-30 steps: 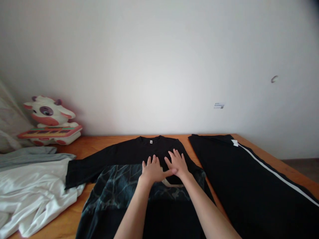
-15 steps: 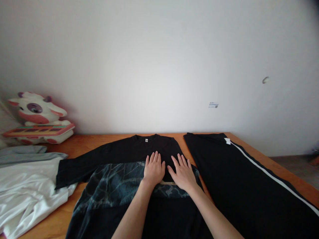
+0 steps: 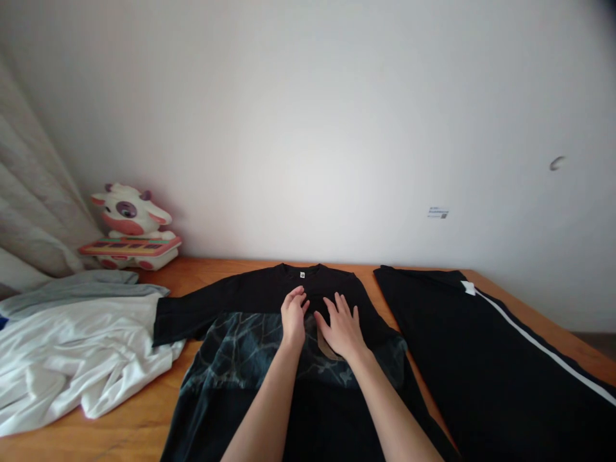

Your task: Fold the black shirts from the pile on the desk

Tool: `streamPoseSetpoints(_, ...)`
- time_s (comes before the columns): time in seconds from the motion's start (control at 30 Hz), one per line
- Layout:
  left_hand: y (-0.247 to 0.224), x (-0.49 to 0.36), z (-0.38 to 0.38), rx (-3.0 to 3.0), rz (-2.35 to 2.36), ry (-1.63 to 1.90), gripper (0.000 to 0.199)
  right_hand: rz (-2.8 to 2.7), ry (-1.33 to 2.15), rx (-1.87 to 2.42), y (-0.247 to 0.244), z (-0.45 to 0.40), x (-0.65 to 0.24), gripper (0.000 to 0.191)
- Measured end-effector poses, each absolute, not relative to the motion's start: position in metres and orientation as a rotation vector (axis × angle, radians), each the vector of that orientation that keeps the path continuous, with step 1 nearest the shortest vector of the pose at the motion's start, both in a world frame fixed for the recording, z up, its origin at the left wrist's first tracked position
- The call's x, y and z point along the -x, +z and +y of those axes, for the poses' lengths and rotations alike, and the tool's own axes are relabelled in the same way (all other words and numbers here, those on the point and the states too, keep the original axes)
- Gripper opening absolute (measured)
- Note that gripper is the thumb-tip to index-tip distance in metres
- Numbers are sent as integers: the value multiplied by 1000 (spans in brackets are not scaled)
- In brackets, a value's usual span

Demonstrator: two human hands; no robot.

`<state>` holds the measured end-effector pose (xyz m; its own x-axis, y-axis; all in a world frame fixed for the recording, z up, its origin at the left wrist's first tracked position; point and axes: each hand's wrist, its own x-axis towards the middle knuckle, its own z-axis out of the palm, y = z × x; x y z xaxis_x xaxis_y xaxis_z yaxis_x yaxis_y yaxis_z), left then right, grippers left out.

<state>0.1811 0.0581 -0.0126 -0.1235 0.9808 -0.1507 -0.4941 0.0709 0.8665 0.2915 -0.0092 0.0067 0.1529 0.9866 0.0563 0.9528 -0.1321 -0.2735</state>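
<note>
A black T-shirt (image 3: 250, 282) with a dark patterned band across its chest lies spread on the wooden table, its collar toward the wall. My left hand (image 3: 294, 317) is over the chest, turned partly on its edge, fingers slightly bent and apart, holding nothing. Beside it, my right hand (image 3: 342, 326) rests on or just above the shirt, fingers spread. A brown patch (image 3: 328, 347) on the band shows partly under my right hand. Whether the left hand touches the cloth is hard to tell.
Black trousers (image 3: 447, 340) with a white side stripe lie at the right on the wooden table (image 3: 139, 436). White cloth (image 3: 86, 353) and grey cloth (image 3: 91, 289) are at the left. Behind them stand a cow keyboard toy (image 3: 132, 231) and a curtain (image 3: 33, 173). A wall is at the back.
The view has swung left, so things appear further right. My left hand has turned from lying flat to partly on its edge. More of the brown patch shows beside my right hand.
</note>
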Motion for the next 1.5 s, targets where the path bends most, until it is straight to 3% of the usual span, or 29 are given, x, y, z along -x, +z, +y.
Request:
streamPoseSetpoints(0.17,-7,-171,60,-343,821,1414,23,-1972,294,2122,-12,-9,-283,76)
streamPoseSetpoints(0.4,4,-154,57,-39,567,1353,30,-1595,294,1830,-8,-8,-284,67)
streamPoseSetpoints(0.63,9,-151,50,19,475,1309,30,-797,1145,1010,7,0,-276,72)
streamPoseSetpoints(0.77,19,-136,49,-51,369,1299,27,-342,1361,810,-3,-1,-289,46)
streamPoseSetpoints(0.87,27,-110,55,-107,331,1529,33,-107,1431,669,-7,-2,-297,30)
streamPoseSetpoints(1.0,32,-63,64,28,478,1873,43,-7,1471,605,-6,-3,-299,27)
streamPoseSetpoints(1.27,34,29,44,-215,832,1957,47,2,1478,623,-7,-1,-300,26)
streamPoseSetpoints(1.5,26,44,30,-52,626,2041,46,30,1477,616,-5,-3,-299,28)
